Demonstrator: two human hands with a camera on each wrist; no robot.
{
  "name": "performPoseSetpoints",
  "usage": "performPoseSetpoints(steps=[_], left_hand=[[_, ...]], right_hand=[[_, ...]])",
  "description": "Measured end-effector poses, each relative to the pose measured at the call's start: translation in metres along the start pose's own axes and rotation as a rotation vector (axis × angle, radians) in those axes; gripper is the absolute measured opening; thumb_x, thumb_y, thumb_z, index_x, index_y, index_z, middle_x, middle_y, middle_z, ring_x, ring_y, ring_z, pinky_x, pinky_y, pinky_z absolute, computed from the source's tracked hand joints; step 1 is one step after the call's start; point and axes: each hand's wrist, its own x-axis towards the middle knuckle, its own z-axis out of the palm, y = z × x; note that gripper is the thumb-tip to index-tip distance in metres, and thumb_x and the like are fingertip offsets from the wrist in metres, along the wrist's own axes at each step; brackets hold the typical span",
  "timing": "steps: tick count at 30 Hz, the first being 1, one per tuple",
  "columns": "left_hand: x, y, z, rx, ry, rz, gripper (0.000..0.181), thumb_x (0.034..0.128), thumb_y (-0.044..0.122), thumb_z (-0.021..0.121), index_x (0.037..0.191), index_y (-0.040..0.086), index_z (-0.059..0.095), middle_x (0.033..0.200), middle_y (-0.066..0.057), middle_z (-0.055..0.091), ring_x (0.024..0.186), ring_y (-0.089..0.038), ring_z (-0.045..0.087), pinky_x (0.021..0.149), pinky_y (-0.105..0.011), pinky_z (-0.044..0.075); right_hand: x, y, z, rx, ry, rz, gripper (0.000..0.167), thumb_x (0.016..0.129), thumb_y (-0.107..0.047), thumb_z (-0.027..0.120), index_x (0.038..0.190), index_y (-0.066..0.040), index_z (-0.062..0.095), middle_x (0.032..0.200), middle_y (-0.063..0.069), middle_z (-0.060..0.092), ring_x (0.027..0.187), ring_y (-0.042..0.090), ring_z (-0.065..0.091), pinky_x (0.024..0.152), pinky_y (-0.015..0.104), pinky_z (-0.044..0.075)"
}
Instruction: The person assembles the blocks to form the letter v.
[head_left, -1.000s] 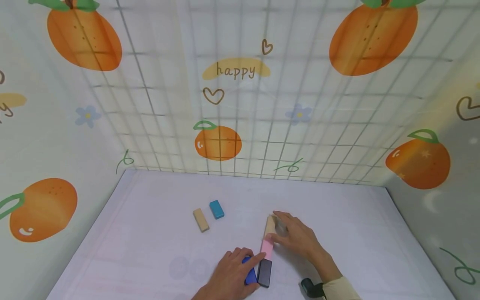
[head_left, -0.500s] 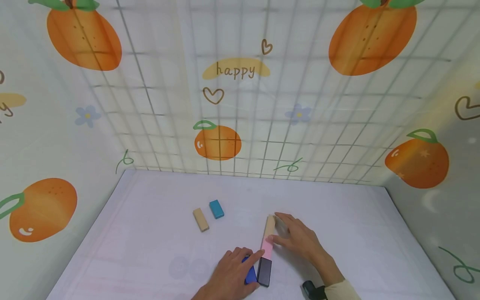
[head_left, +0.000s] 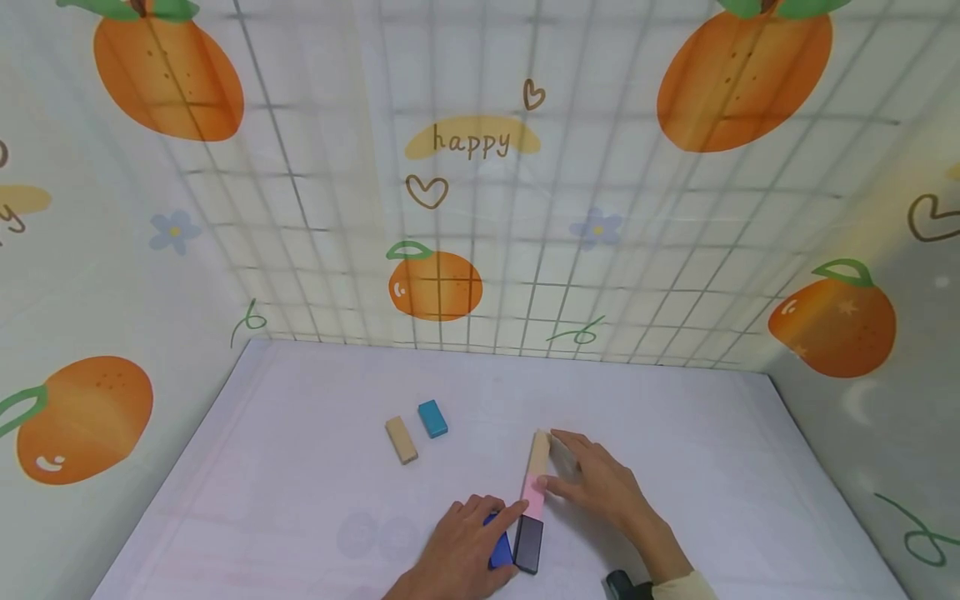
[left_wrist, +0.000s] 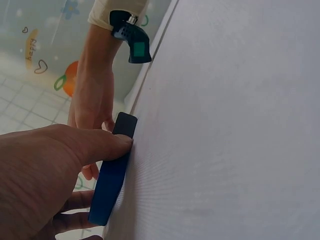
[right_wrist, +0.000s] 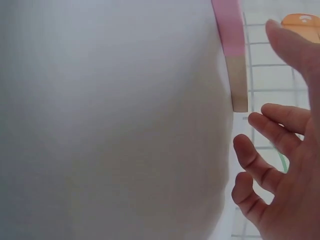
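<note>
A dark grey block (head_left: 528, 546), a pink block (head_left: 533, 498) and a light wooden block (head_left: 538, 452) lie end to end in a row on the white table. To the left of the dark one, my left hand (head_left: 461, 546) holds a blue block (left_wrist: 109, 187) between thumb and fingers, its index finger reaching over to the row near the pink block. My right hand (head_left: 600, 482) is at the right side of the row, thumb beside the pink block and fingers loosely bent near the wooden block's far end; the right wrist view shows nothing gripped.
Farther back on the left, a second wooden block (head_left: 402, 440) and a teal block (head_left: 432, 418) lie apart from the row. Cloth walls printed with oranges rise behind and beside the table (head_left: 300, 467). A wrist camera (head_left: 621, 585) sits on the right forearm.
My right hand has eased slightly to the right, off the row. The dark block has shifted very slightly away from me, toward the pink block. My left hand has barely moved.
</note>
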Motion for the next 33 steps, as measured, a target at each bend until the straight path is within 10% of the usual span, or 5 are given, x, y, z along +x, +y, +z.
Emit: performPoseSetpoints(steps=[16, 33], left_hand=[[0.000, -0.001, -0.001, -0.051, -0.065, -0.072, 0.090, 0.0833, 0.067, 0.070, 0.158, 0.037, 0.029, 0.143, 0.008, 0.048, 0.122, -0.016, 0.049, 0.104, -0.041, 0.044], [-0.005, -0.015, 0.000, -0.049, 0.002, -0.056, 0.113, 0.0741, 0.088, 0.057, 0.161, 0.025, 0.024, 0.162, 0.002, 0.031, 0.146, -0.021, 0.031, 0.114, -0.055, 0.030]], right_hand=[[-0.018, -0.011, 0.004, -0.074, 0.063, -0.008, 0.107, 0.074, -0.078, 0.069, 0.151, -0.008, 0.045, 0.149, 0.014, 0.049, 0.122, 0.041, 0.055, 0.083, 0.061, 0.051], [-0.028, -0.026, 0.011, -0.075, 0.097, -0.018, 0.120, 0.071, -0.081, 0.069, 0.155, -0.003, 0.036, 0.159, 0.019, 0.036, 0.140, 0.043, 0.039, 0.099, 0.071, 0.036]])
